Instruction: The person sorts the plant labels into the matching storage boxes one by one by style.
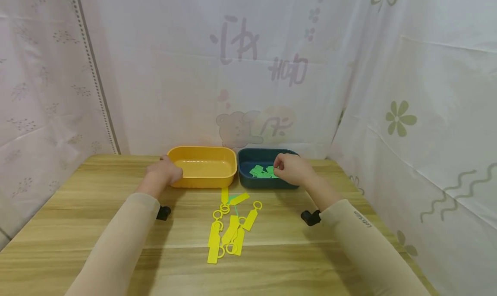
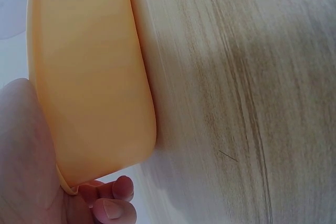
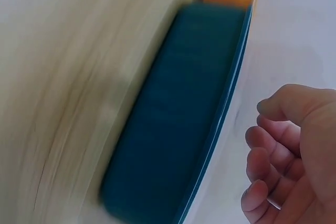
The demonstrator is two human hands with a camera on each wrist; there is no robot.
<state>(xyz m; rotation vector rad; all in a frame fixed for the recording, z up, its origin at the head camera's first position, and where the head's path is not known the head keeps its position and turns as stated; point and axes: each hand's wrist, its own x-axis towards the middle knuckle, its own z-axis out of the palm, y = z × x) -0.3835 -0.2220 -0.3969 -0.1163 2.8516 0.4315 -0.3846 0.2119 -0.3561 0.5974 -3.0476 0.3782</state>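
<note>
My left hand (image 1: 164,171) grips the left end of a yellow plastic basin (image 1: 203,183), its thumb over the rim. In the left wrist view, curled fingers (image 2: 113,208) show past the basin's corner. Over the right part of a dark teal basin (image 1: 268,183), my right hand (image 1: 293,168) hovers with loosely curled fingers. The right wrist view shows nothing between its thumb and fingers. Inside the teal basin lie several flat green tags (image 1: 258,171), partly hidden by that hand. Several yellow tags with rings (image 1: 231,230) lie scattered and overlapping on the table before the basins.
Both basins stand side by side at the back of the wooden table (image 1: 279,261). A bit of green (image 1: 232,198) shows beneath the yellow tags. Patterned white curtains (image 1: 155,71) hang behind and at both sides. A black wrist mount (image 1: 310,218) sits under the right sleeve.
</note>
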